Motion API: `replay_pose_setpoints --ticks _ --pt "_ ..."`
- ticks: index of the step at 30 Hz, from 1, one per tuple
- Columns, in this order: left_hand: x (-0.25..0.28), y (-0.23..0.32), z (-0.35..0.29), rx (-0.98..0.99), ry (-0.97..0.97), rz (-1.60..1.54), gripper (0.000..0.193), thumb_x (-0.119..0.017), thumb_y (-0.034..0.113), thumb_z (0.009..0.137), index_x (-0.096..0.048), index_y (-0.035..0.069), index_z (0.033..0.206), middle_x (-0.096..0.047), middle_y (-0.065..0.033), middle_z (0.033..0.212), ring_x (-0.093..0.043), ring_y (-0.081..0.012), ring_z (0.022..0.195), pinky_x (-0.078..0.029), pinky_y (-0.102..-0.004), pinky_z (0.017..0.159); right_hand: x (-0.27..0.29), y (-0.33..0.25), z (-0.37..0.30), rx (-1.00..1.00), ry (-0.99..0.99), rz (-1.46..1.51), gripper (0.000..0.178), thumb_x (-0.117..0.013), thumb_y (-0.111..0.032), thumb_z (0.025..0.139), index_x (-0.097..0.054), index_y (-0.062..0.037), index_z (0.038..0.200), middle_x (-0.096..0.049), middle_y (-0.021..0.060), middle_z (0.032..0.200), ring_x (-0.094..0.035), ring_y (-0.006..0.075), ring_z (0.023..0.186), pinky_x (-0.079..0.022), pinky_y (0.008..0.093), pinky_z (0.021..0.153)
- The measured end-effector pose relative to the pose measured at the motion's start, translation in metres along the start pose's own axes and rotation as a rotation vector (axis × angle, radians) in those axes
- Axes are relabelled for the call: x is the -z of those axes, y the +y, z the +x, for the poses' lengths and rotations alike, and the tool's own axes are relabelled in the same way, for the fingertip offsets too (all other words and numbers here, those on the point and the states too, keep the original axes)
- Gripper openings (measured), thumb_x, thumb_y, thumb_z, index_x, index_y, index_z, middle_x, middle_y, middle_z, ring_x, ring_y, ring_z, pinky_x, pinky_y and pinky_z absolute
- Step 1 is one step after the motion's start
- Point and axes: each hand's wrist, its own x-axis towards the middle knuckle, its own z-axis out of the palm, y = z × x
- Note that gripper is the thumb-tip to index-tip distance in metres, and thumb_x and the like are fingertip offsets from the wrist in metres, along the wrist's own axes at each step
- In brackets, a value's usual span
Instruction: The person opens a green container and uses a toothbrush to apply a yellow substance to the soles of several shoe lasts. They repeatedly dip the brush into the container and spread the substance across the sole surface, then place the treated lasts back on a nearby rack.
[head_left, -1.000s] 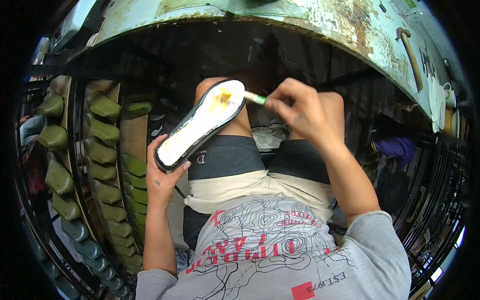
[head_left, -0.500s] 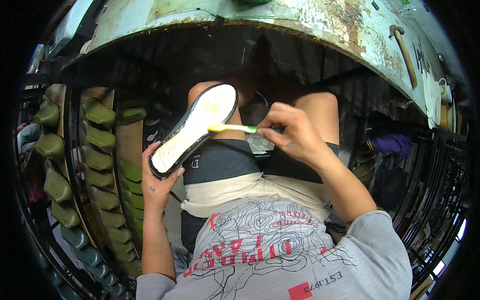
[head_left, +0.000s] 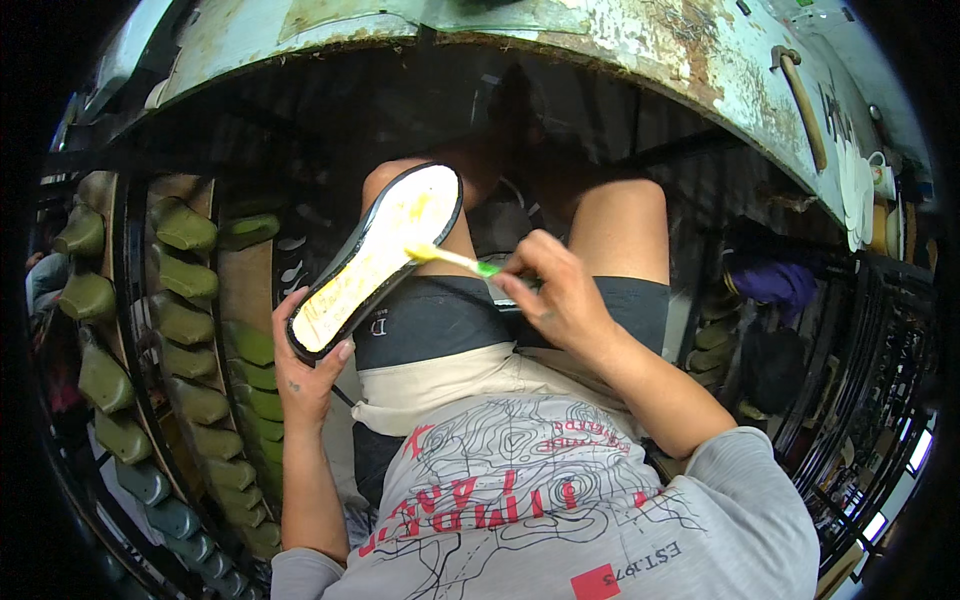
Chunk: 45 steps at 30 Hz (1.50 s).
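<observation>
My left hand is closed round the narrower heel end of a black shoe, held bottom up and slanting over my left thigh. Its pale underside carries yellowish, wet-looking smears inside a black rim. In my right hand is a slim brush with a white and green handle, like a toothbrush, pinched between thumb and fingers. The brush's yellow-coated head touches the underside near its right edge, about the middle of its length. My fingers hide the end of the handle.
A worn, pale green workbench curves across the top, with a hammer at its right. Racks of olive shoe lasts stand at the left. Purple cloth hangs at the right beside black metal racks.
The brush head has shifted slightly along the shoe's underside, and its handle now tilts more. Both hands and the shoe appear slightly farther left as the whole view shifts.
</observation>
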Motion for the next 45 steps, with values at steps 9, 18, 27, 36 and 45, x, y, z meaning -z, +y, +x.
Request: replay_pose_setpoints --ticks 9,18,27,36,45 --pt "0.006 -0.009 0.004 -0.082 0.0 0.077 0.079 -0.084 0.013 0.078 -0.045 0.004 0.146 -0.06 -0.012 0.133 -0.059 -0.0188 0.121 -0.045 -0.0331 0.107 0.012 0.002 0.003 -0.033 0.05 -0.113 0.019 -0.079 -0.008 0.085 -0.061 -0.0007 0.087 -0.058 0.0156 0.087 -0.061 0.0356 0.08 -0.047 0.0434 0.069" --pt "0.006 -0.011 0.0 -0.029 -0.024 0.012 0.08 -0.085 0.013 0.078 -0.044 0.005 0.147 -0.06 -0.0117 0.133 -0.059 -0.0191 0.122 -0.045 -0.0339 0.108 0.018 0.011 0.027 0.0 0.063 -0.207 0.021 -0.081 -0.011 0.083 -0.062 -0.0016 0.085 -0.058 0.0156 0.082 -0.061 0.0357 0.079 -0.048 0.0443 0.067" --pt "0.008 -0.01 0.001 -0.063 -0.06 0.037 0.082 -0.085 0.011 0.077 -0.043 0.006 0.147 -0.06 -0.0123 0.134 -0.06 -0.0201 0.122 -0.046 -0.035 0.108 0.024 0.001 0.057 0.018 0.068 -0.223 0.021 -0.081 -0.016 0.082 -0.065 -0.0032 0.086 -0.062 0.0159 0.083 -0.064 0.0379 0.082 -0.052 0.0476 0.071" --pt "0.008 -0.004 0.002 -0.039 -0.083 0.029 0.082 -0.084 0.004 0.077 -0.042 0.006 0.148 -0.059 -0.0128 0.136 -0.061 -0.0208 0.123 -0.048 -0.0355 0.108 0.017 -0.03 0.08 0.135 0.072 -0.311 0.018 -0.08 -0.014 0.083 -0.067 -0.0024 0.085 -0.062 0.0154 0.085 -0.065 0.0349 0.08 -0.052 0.0442 0.07" --pt "0.009 -0.004 0.003 -0.034 -0.097 0.017 0.082 -0.083 0.004 0.077 -0.042 0.005 0.148 -0.059 -0.0128 0.136 -0.06 -0.0206 0.125 -0.047 -0.0363 0.109 0.016 -0.033 0.087 0.161 -0.059 -0.164 0.02 -0.08 -0.013 0.081 -0.069 -0.0012 0.091 -0.063 0.0162 0.084 -0.066 0.0344 0.08 -0.052 0.0431 0.071"
